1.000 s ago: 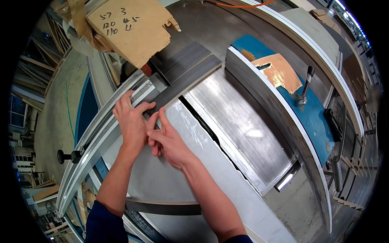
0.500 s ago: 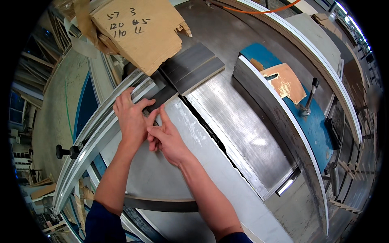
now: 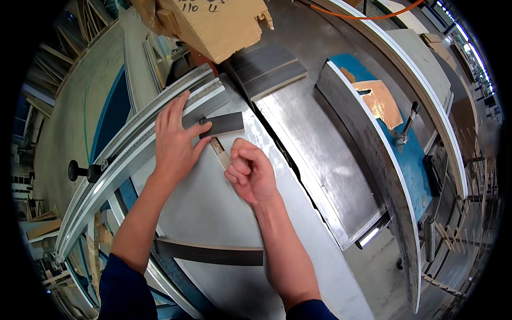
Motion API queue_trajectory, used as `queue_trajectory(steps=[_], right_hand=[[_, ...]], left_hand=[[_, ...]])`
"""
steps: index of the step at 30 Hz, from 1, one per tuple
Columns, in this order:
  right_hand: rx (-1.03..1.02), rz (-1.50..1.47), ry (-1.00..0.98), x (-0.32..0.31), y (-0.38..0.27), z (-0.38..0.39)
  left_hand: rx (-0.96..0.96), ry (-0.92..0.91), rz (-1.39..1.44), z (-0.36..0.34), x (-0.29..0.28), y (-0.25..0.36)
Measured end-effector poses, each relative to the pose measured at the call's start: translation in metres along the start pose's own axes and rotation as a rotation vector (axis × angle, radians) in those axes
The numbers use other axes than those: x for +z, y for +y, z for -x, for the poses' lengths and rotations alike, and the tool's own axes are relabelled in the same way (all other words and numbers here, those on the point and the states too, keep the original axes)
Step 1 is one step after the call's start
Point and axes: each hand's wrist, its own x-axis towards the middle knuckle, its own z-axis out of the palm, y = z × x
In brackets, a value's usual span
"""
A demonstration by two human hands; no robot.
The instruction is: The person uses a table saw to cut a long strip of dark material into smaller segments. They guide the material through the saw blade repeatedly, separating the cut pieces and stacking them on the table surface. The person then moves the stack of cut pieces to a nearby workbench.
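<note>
My left hand [image 3: 178, 136] lies with several fingers stretched over the metal fence [image 3: 208, 98]. Its thumb and index finger close on the left end of a short dark board piece [image 3: 226, 124] with a pale edge, which lies flat on the grey saw table [image 3: 200, 205]. Just right of and nearer than that piece is my right hand [image 3: 249, 168], curled into a fist over the table, with nothing visible in it. A narrow groove [image 3: 218, 149] runs between the hands. Beyond the dark slot [image 3: 277, 141], several dark boards [image 3: 269, 72] lie side by side.
A tan wood block [image 3: 213, 26] with handwriting juts in at the top. To the right, a long rip fence [image 3: 368, 128] stands beside a blue plate [image 3: 413, 165] with a lever [image 3: 409, 125]. A dark curved-looking strip [image 3: 213, 252] lies nearer me. A black knob [image 3: 80, 170] sticks out left.
My right hand has drawn away to the right and curled into a fist. The dark piece now lies apart from the boards, nearer me, with my left fingers at its end. The view has shifted.
</note>
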Motion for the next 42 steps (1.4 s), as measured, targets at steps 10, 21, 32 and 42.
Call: queue_trajectory(steps=[10, 21, 32, 42], right_hand=[[-0.066, -0.028, 0.082, 0.006, -0.009, 0.048], [-0.129, -0.188, 0.114, -0.002, -0.020, 0.094], [-0.347, 0.081, 0.440, 0.014, 0.007, 0.081], [-0.256, 0.261, 0.352, 0.008, 0.037, 0.057]], left_hand=[[0.046, -0.280, 0.275, 0.144, -0.071, 0.012], [0.003, -0.553, 0.386, 0.275, -0.146, 0.031], [-0.020, -0.011, 0.057, 0.091, -0.054, 0.073], [0.092, -0.034, -0.041, 0.069, -0.046, 0.055]])
